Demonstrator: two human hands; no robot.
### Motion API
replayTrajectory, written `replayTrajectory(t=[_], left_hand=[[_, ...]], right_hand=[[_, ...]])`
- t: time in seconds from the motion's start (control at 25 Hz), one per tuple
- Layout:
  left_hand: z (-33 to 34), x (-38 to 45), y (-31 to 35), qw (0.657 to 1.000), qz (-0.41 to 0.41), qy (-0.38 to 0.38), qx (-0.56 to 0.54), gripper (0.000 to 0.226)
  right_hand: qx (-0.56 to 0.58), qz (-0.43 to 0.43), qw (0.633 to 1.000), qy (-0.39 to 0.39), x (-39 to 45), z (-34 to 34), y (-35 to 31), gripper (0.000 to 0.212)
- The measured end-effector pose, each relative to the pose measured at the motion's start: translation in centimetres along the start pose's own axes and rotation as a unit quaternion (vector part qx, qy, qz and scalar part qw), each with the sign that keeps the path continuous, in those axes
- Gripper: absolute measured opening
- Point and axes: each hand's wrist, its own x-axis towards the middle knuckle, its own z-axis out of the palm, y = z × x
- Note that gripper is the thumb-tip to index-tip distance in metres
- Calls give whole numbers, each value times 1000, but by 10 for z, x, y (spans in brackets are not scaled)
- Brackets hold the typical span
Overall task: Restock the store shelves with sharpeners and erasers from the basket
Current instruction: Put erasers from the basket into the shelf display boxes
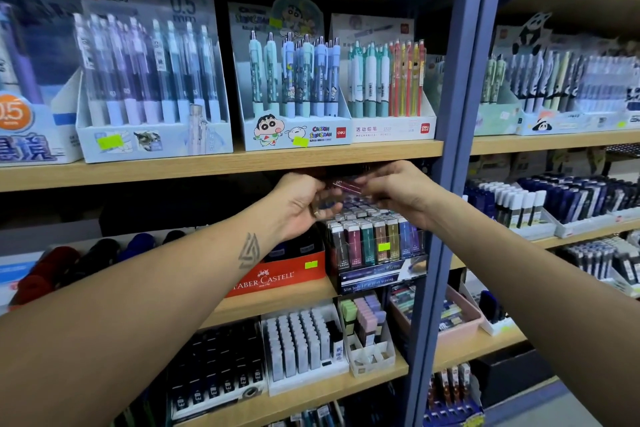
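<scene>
Wooden shelves point(221, 163) on blue posts point(450, 114) carry stationery. The upper shelf holds pen display boxes point(294, 128) side by side. The next holds a red Faber-Castell box point(277, 279) just beside a dark eraser display point(377, 253).

Stationery shop aisle. Wooden shelves point(221, 163) on blue metal upright point(450, 149), several tiers, packed with retail display boxes. Cartoon-printed pen box point(294, 80) and mechanical pencil box point(391, 87) stand on upper tier, many identical pens upright in each. Neon yellow price stickers point(300, 141) on box fronts. Red Faber-Castell carton point(277, 279) below. Stick eraser display point(374, 243) beside it; lead refill rack point(298, 340) lower down.
</scene>
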Motion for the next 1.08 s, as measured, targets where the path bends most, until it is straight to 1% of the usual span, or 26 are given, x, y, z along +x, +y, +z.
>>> replayTrajectory(t=[0.08,0.16,0.24,0.28,0.4,0.52,0.6,0.72,0.84,0.88,1.0,1.04,1.08], left_hand=[[-6,5,-5,998,4,37,53,18],[-9,7,-9,992,7,46,119,12],[-11,7,-9,981,7,53,187,6],[-12,7,-8,979,0,55,196,6],[-14,7,-7,985,-35,49,159,15],[-16,9,-8,987,-28,45,150,24],[-19,11,-10,986,-19,38,160,25],[-20,13,-14,983,-23,28,179,26],[-20,12,-13,985,-16,27,168,34],[-20,11,-12,985,-12,25,168,35],[-21,10,-10,986,-3,28,163,54],[-22,11,-10,988,-4,25,154,60],[-24,12,-11,990,-5,19,143,67]], right_hand=[[-73,-24,996,44,8,-7,8,15],[-166,-72,982,60,13,-8,15,13],[-200,-89,974,58,16,-5,17,19],[-200,-86,975,53,18,-4,16,20],[-183,-72,980,31,21,-4,13,18],[-173,-72,982,-5,23,-8,16,16],[-194,-67,978,-27,23,-7,19,14],[-275,-101,955,-56,25,4,20,12],[-345,-135,926,-76,30,16,15,19],[-366,-144,916,-84,31,18,14,19],[-435,-174,877,-104,29,20,10,10],[-439,-175,875,-107,27,19,10,9],[-421,-167,886,-103,24,18,10,12]])
